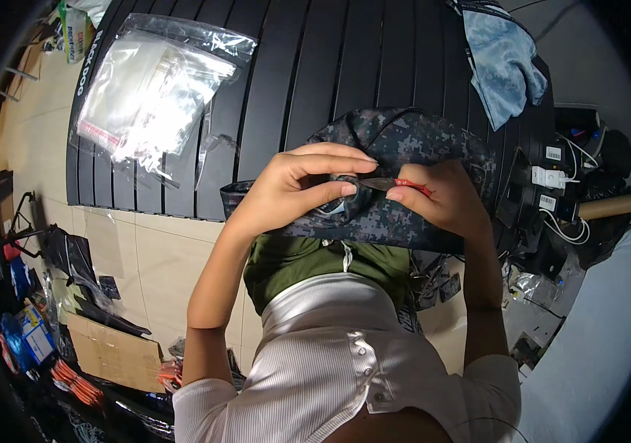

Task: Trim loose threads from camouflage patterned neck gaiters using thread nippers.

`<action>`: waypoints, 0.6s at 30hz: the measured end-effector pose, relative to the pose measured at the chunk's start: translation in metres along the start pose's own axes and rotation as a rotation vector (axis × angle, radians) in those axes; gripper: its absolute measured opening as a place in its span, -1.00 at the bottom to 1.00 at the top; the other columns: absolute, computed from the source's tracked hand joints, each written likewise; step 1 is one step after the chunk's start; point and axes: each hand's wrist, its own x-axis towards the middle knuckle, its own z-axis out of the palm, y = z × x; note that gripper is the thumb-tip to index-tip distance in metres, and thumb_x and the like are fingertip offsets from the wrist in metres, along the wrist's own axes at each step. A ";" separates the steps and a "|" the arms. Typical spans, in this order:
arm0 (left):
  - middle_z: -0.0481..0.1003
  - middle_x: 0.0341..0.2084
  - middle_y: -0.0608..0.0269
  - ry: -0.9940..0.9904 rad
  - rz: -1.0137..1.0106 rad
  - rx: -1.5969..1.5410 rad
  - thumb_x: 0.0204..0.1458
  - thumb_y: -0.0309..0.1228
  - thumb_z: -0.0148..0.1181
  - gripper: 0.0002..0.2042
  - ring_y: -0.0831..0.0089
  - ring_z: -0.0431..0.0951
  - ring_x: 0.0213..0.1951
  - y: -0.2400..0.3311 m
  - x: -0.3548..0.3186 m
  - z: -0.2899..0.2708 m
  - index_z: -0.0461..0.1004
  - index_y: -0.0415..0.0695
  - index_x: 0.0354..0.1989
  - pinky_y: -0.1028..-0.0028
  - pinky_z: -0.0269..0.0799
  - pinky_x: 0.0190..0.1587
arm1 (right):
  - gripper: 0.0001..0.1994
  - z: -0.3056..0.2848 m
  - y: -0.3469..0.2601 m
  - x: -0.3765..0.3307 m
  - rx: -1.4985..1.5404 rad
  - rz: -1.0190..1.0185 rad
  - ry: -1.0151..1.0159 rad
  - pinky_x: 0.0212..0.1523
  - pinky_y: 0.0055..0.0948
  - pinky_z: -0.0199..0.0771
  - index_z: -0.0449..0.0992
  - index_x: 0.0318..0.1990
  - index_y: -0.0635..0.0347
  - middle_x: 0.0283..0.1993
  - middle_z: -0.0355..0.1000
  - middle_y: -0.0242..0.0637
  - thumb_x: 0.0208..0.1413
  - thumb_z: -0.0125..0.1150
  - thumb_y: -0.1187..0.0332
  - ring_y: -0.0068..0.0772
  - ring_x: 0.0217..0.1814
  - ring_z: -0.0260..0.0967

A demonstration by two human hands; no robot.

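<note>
Hands: left hand [293, 188] pinches camouflage cap [411, 159]; right hand [441, 199] grips red-handled snips [396, 183]
Progress: blades at the fabric; trimming seemingly underway, extent unclear

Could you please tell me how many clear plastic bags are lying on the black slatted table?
2. A large clear bag holding smaller packets lies at the table's upper left; a small empty bag lies just beside its lower right corner. Others may be hidden under the camouflage cloth.

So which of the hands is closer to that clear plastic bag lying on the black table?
The left. The left hand pinches the camouflage cap just right of the clear plastic bag; the right hand, holding small red-handled snips, sits farther right.
</note>
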 end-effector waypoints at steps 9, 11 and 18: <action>0.48 -0.18 0.13 -0.001 -0.010 -0.030 -0.15 -0.66 0.17 -0.71 0.37 0.45 -0.11 0.003 -0.001 0.001 0.51 -0.23 -0.18 0.50 0.34 -0.05 | -0.71 0.001 0.003 -0.004 -0.053 -0.054 0.069 -0.70 -0.49 0.18 0.38 -0.60 0.12 -0.78 0.29 -0.35 -0.07 0.26 0.13 -0.41 -0.77 0.28; 0.48 -0.17 0.12 -0.002 -0.073 -0.109 -0.14 -0.68 0.17 -0.71 0.38 0.46 -0.13 0.004 -0.001 0.002 0.50 -0.24 -0.17 0.52 0.36 -0.06 | -0.71 0.002 0.003 -0.005 -0.022 -0.034 0.066 -0.69 -0.48 0.19 0.38 -0.60 0.11 -0.77 0.30 -0.35 -0.08 0.26 0.13 -0.41 -0.76 0.28; 0.47 -0.27 0.02 0.038 -0.075 -0.376 -0.16 -0.70 0.17 -0.85 0.37 0.47 -0.19 -0.002 -0.005 0.005 0.51 -0.29 -0.37 0.51 0.38 -0.14 | -0.79 0.004 -0.001 -0.007 0.165 0.058 0.034 -0.65 -0.52 0.11 0.36 -0.55 0.25 -0.75 0.15 -0.29 -0.04 0.21 0.33 -0.49 -0.73 0.08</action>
